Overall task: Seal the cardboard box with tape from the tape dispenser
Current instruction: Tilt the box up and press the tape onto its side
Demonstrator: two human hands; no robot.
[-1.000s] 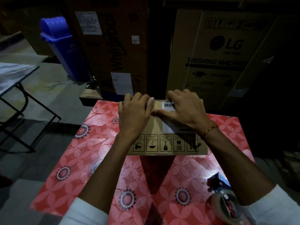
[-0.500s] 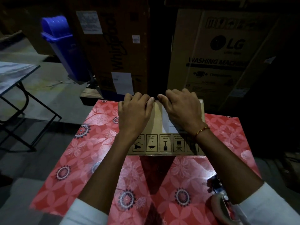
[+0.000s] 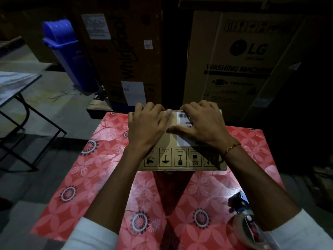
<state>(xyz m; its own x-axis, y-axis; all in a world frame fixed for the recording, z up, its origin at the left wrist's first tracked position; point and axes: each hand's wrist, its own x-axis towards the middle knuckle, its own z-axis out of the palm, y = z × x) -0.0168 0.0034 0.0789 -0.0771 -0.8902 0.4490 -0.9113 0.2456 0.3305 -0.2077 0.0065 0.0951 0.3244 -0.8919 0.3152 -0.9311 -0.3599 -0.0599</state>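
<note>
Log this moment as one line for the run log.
left hand: pressing box top | right hand: pressing box top | cardboard box: on table | tape dispenser: untouched, near right

The cardboard box [image 3: 182,150] sits at the far middle of the table [image 3: 86,170], with both hands lying flat on its top: the left hand [image 3: 147,127] covers the left part, the right hand [image 3: 203,125] the right part, and only a narrow strip of lid shows between them. The forearms cross the near tabletop in a V, leaving bare cloth between them and wide bare cloth to the left. At the near right corner the tape dispenser [image 3: 246,224] lies just under the right forearm. Tall cartons [image 3: 234,56] stand close behind the table.
</note>
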